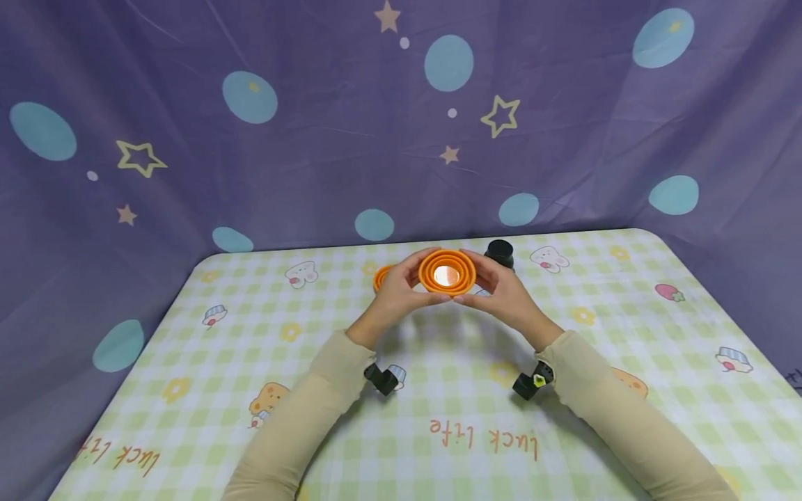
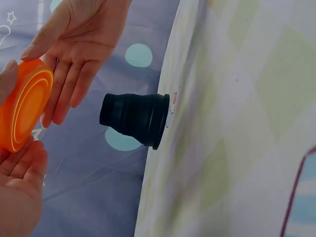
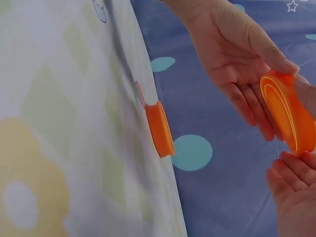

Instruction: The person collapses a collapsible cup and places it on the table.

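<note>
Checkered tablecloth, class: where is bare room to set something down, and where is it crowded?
Bare tablecloth: left of the left sleeve, right of the right sleeve, and between the sleeves. Crowded: the far middle, where left hand and right hand hold an orange collapsible cup, with a second orange cup and a black collapsible cup behind.

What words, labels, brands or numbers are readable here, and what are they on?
"Luck life": upside down on the tablecloth, near the front middle.
"Luck lif": upside down on the tablecloth's left front, its end lost at the edge.
Dark lettering at the head view's far right: cut off, unreadable.
Yellow-green mark on the right wrist's device: too small to read.
Held orange ringed piece, black tapered piece: no lettering visible.
</note>
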The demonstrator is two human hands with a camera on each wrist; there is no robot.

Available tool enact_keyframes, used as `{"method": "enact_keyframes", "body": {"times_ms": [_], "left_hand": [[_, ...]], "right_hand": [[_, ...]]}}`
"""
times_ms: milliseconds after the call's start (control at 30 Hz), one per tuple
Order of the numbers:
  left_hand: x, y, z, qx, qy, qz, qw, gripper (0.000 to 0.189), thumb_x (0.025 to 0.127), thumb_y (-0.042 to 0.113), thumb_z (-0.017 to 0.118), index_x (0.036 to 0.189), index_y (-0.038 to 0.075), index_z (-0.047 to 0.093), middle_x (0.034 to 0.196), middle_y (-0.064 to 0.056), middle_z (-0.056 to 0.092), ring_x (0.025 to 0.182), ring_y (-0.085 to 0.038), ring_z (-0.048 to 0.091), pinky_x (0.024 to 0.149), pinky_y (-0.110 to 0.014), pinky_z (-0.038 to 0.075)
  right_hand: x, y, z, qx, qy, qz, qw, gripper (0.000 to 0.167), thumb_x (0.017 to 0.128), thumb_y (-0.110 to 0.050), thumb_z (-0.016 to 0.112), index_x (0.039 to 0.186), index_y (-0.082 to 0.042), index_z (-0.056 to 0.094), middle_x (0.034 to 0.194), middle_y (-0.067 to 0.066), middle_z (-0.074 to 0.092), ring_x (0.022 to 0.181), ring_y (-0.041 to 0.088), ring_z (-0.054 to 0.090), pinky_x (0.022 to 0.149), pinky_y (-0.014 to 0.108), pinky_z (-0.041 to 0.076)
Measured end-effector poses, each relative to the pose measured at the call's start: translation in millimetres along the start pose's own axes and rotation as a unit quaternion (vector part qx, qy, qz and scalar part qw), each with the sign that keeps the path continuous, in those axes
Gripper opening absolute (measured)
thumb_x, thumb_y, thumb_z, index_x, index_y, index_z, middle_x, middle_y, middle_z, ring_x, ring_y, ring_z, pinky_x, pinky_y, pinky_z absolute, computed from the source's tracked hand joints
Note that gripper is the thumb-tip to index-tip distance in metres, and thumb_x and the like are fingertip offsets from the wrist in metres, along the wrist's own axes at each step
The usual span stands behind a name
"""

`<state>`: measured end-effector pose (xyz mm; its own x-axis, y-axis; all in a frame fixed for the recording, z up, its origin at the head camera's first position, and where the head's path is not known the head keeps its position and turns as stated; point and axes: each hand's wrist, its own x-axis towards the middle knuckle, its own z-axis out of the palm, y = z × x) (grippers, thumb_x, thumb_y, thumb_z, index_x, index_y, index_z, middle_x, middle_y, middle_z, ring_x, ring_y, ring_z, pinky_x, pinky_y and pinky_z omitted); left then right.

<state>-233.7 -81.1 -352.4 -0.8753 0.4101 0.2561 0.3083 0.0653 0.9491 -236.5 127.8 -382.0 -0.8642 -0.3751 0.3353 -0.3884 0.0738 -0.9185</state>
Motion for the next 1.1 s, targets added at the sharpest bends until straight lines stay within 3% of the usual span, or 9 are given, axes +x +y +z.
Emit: {"method": "enact_keyframes", "body": {"times_ms": [100, 233, 333, 433, 533, 633, 733, 900, 1100], "left_hand": [[1.1, -2.4, 2.4, -0.003, 0.004, -0.003, 1.0, 0.069, 0.075, -0.008, 0.074, 0.137, -0.004, 0.043, 0.135, -0.019, 0.05, 0.122, -0.032, 0.05, 0.103, -0.035, 0.041], [8.5, -20.1, 5.3, -0.022, 0.023, -0.02, 0.9993, 0.072, 0.074, -0.007, 0.075, 0.138, 0.0, 0.044, 0.136, -0.017, 0.05, 0.12, -0.031, 0.051, 0.101, -0.034, 0.043], [15.8, -34.1, 8.0, -0.05, 0.043, -0.044, 0.9968, 0.076, 0.073, -0.007, 0.076, 0.141, 0.004, 0.042, 0.138, -0.013, 0.049, 0.122, -0.03, 0.05, 0.1, -0.035, 0.043], [20.5, -39.3, 11.1, -0.082, 0.056, -0.062, 0.9931, 0.078, 0.074, -0.009, 0.075, 0.142, 0.005, 0.04, 0.139, -0.011, 0.048, 0.125, -0.027, 0.048, 0.099, -0.033, 0.044], [25.0, -43.9, 14.0, -0.104, 0.074, -0.085, 0.9882, 0.078, 0.073, -0.011, 0.074, 0.142, 0.008, 0.041, 0.139, -0.008, 0.048, 0.126, -0.022, 0.047, 0.095, -0.028, 0.047], [29.2, -47.9, 17.6, -0.12, 0.09, -0.097, 0.9839, 0.078, 0.073, -0.013, 0.074, 0.141, 0.008, 0.042, 0.14, -0.007, 0.047, 0.124, -0.023, 0.048, 0.091, -0.027, 0.049], [33.1, -52.0, 21.4, -0.128, 0.108, -0.111, 0.9795, 0.077, 0.072, -0.014, 0.074, 0.14, 0.008, 0.045, 0.14, -0.008, 0.047, 0.12, -0.024, 0.051, 0.088, -0.028, 0.051], [39.2, -59.3, 27.9, -0.137, 0.136, -0.142, 0.9708, 0.074, 0.071, -0.015, 0.074, 0.137, 0.01, 0.049, 0.137, -0.008, 0.049, 0.108, -0.021, 0.054, 0.087, -0.026, 0.051], [44.1, -70.8, 33.4, -0.159, 0.142, -0.147, 0.966, 0.073, 0.07, -0.021, 0.07, 0.135, 0.004, 0.049, 0.134, -0.013, 0.051, 0.107, -0.022, 0.054, 0.089, -0.029, 0.05]], "right_hand": [[-2.1, 1, -5, -0.004, 0.007, 0.007, 0.9999, 0.073, 0.078, 0.0, 0.074, 0.142, -0.002, 0.038, 0.136, 0.018, 0.049, 0.123, 0.022, 0.049, 0.101, 0.026, 0.041], [-5.7, 5, -16, -0.022, 0.033, -0.005, 0.9992, 0.069, 0.08, -0.001, 0.073, 0.141, -0.001, 0.04, 0.137, 0.02, 0.047, 0.124, 0.027, 0.047, 0.103, 0.032, 0.039], [-7.4, 10, -24, -0.032, 0.09, -0.019, 0.9953, 0.061, 0.081, 0.0, 0.072, 0.136, 0.002, 0.045, 0.135, 0.022, 0.048, 0.123, 0.032, 0.047, 0.104, 0.033, 0.039], [-8.3, 15, -32, -0.034, 0.166, -0.02, 0.9854, 0.053, 0.08, 0.0, 0.072, 0.129, 0.005, 0.05, 0.13, 0.022, 0.052, 0.118, 0.033, 0.05, 0.103, 0.033, 0.041], [-8.4, 20, -38, -0.039, 0.228, -0.006, 0.9729, 0.05, 0.081, -0.003, 0.073, 0.125, 0.005, 0.052, 0.126, 0.018, 0.055, 0.115, 0.025, 0.052, 0.102, 0.032, 0.042], [-7.8, 26, -44, -0.036, 0.263, 0.026, 0.9638, 0.049, 0.082, -0.008, 0.074, 0.125, 0.002, 0.053, 0.124, 0.009, 0.056, 0.114, 0.018, 0.052, 0.102, 0.032, 0.041], [-6.8, 31, -48, -0.032, 0.265, 0.079, 0.9605, 0.051, 0.082, -0.015, 0.074, 0.126, -0.001, 0.052, 0.126, 0.007, 0.054, 0.118, 0.02, 0.049, 0.104, 0.034, 0.039], [-4.2, 40, -52, -0.004, 0.241, 0.179, 0.954, 0.062, 0.083, -0.022, 0.074, 0.133, -0.001, 0.043, 0.138, 0.016, 0.044, 0.129, 0.028, 0.04, 0.105, 0.038, 0.037], [0.1, 46, -51, 0.0, 0.218, 0.228, 0.9491, 0.071, 0.083, -0.025, 0.073, 0.14, -0.004, 0.036, 0.147, 0.013, 0.037, 0.136, 0.026, 0.032, 0.111, 0.04, 0.029]]}}
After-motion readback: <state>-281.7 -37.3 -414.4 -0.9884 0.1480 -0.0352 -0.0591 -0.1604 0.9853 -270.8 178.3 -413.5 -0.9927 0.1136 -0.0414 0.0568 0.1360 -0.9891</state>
